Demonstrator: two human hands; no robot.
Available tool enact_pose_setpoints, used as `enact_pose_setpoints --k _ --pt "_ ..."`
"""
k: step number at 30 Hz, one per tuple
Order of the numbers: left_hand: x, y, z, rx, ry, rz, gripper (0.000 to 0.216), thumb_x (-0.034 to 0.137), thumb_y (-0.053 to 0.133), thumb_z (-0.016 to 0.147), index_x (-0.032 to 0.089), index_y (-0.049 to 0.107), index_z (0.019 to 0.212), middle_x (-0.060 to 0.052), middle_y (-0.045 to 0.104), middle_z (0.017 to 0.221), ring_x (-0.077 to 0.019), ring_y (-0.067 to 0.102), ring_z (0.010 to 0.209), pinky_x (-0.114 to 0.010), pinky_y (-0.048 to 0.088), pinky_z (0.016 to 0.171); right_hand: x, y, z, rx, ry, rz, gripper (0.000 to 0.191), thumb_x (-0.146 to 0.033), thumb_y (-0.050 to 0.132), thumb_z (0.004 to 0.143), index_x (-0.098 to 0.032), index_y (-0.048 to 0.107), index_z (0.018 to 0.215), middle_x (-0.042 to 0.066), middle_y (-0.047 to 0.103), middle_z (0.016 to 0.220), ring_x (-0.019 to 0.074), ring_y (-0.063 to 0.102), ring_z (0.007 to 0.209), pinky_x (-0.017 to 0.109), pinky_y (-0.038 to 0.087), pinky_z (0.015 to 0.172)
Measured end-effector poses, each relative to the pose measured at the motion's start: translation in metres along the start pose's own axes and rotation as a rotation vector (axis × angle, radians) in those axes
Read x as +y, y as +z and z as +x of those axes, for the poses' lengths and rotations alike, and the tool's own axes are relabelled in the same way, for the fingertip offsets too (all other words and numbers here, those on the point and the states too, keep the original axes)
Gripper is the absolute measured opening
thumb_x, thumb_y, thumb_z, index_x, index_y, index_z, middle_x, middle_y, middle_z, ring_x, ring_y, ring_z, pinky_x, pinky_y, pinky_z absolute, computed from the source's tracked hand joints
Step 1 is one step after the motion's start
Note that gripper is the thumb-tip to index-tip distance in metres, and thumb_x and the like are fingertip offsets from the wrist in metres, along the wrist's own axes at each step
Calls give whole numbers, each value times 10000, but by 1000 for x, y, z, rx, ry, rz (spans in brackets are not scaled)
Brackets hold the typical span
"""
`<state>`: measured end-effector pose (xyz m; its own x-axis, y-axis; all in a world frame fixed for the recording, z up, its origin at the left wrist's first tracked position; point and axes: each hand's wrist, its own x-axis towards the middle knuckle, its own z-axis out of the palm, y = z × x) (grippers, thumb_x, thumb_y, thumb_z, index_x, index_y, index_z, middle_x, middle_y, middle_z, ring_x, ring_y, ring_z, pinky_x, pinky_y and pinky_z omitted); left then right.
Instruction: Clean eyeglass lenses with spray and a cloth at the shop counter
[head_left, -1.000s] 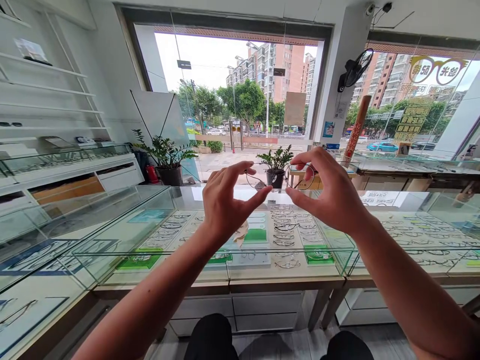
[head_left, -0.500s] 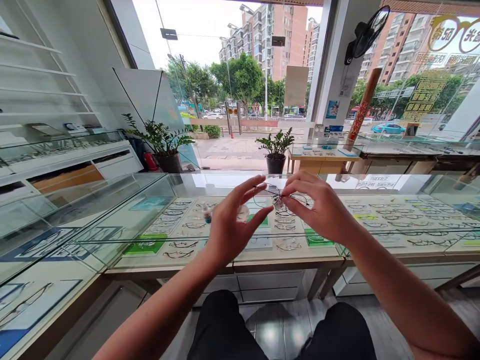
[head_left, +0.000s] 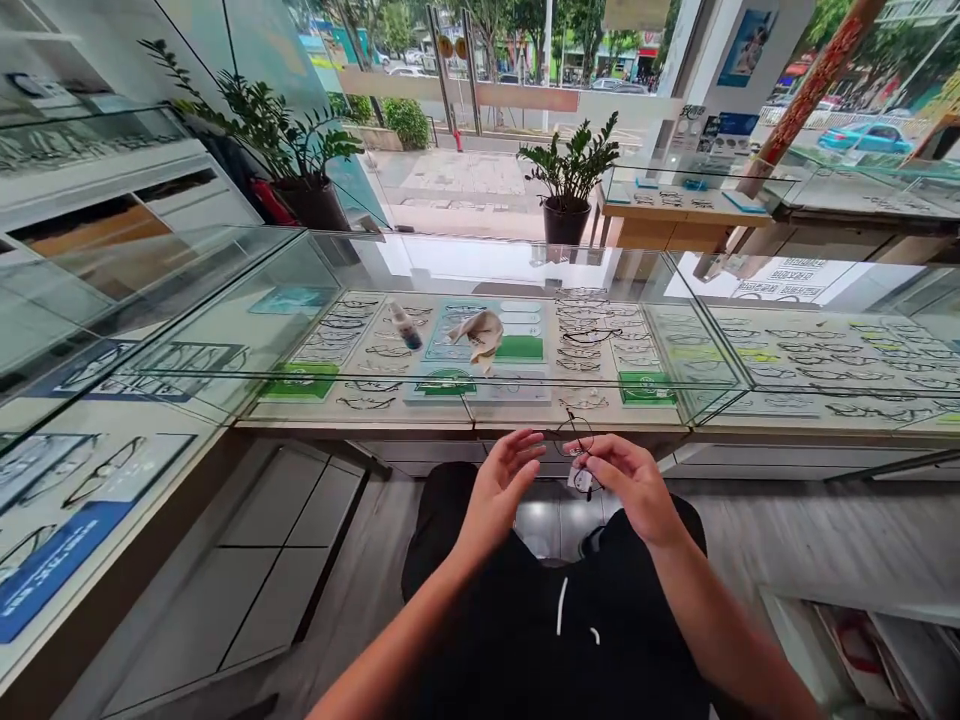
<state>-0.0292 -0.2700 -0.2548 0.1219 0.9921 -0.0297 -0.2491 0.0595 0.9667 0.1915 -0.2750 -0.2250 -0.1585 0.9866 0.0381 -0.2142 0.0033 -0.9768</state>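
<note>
Thin dark-rimmed eyeglasses (head_left: pixel 571 428) hang at the counter's front edge, above my lap. The thumb and fingers of my right hand (head_left: pixel 628 483) pinch them. A small white tag (head_left: pixel 580 479) shows by the frame, below the fingertips. My left hand (head_left: pixel 501 482) is beside the glasses on the left, its fingers spread and curved; whether a fingertip touches the frame I cannot tell. Beyond the hands, a beige cloth (head_left: pixel 484 333) and a small bottle with dark contents (head_left: pixel 406 327) are on the glass display counter (head_left: pixel 442 262).
Rows of eyeglasses (head_left: pixel 345 325) fill the display. A darker pair (head_left: pixel 592 335) stands out behind my right hand. Another glass case (head_left: pixel 112 400) runs along the left. Two potted plants (head_left: pixel 566 220) stand beyond the counter, and an open shelf (head_left: pixel 855 640) is at lower right.
My view has tilted down. Both hands have come lower and closer to my body, with the glasses moving along in the right hand. The cloth and bottle are now unobstructed.
</note>
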Motion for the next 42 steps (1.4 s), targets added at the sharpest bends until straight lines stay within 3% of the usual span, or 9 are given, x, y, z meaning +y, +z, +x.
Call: enact_pose_setpoints --k 4,8,12,15,20,28,34,38,42 --pt "-37 4 -2 106 -220 -162 741 551 913 832 203 653 1432 -219 638 1593 -406 592 1510 -560 445 1267 31 -2 -5 36 -39 147 187 -450 889 906 -279 813 910 76 849 1187 247 780 1061 420 602 997" --pt "-37 4 1 49 -256 -312 699 520 873 864 189 664 1444 -222 653 1578 -397 624 1476 -516 483 1201 54 -1 -5 56 27 211 201 -461 898 895 -278 816 889 67 855 1158 239 786 1047 410 604 1008" --pt "-37 4 5 121 -198 -295 545 471 873 849 191 723 1292 -147 805 1262 -311 748 1245 -411 549 1041 57 0 -6 48 42 255 210 -471 902 892 -281 812 880 65 862 1090 253 792 1090 422 598 1037" --pt "-44 6 6 210 -210 -239 409 461 880 824 190 735 1094 -89 807 1071 -260 767 1062 -358 559 903 53 -5 -6 63 6 273 181 -450 897 902 -288 815 898 65 855 1121 248 780 1133 405 586 1042" --pt "-46 11 5 118 -270 -265 573 494 865 845 188 721 1308 -180 731 1464 -336 710 1325 -431 534 1068 52 -14 -6 37 20 253 205 -466 890 899 -281 803 883 77 846 1115 268 774 1097 440 579 1041" --pt "-42 7 5 108 -124 -203 572 459 799 910 220 649 1407 -185 658 1577 -346 677 1380 -462 505 1105 64 -10 -9 47 58 219 186 -448 881 909 -277 813 882 71 812 1150 275 717 1209 420 531 1077" --pt "-40 6 -2 -17 33 -86 625 483 758 978 234 556 1514 -169 740 1457 -333 609 1476 -512 378 1269 71 -12 -5 100 134 172 242 -450 909 873 -250 785 814 66 759 1333 262 673 1265 366 536 1055" --pt "-32 13 -9 -106 59 -3 640 475 743 1010 260 523 1571 -163 716 1489 -328 580 1508 -504 351 1301 75 -10 -6 77 205 196 247 -478 923 851 -257 815 869 69 826 1175 256 720 1148 390 550 1057" --pt "-29 22 -13 67 140 168 454 411 765 1000 285 650 1421 -106 761 1335 -293 667 1324 -426 447 1176 76 -9 -4 194 159 163 262 -513 926 830 -268 835 850 60 828 1078 251 729 1074 399 559 1031"
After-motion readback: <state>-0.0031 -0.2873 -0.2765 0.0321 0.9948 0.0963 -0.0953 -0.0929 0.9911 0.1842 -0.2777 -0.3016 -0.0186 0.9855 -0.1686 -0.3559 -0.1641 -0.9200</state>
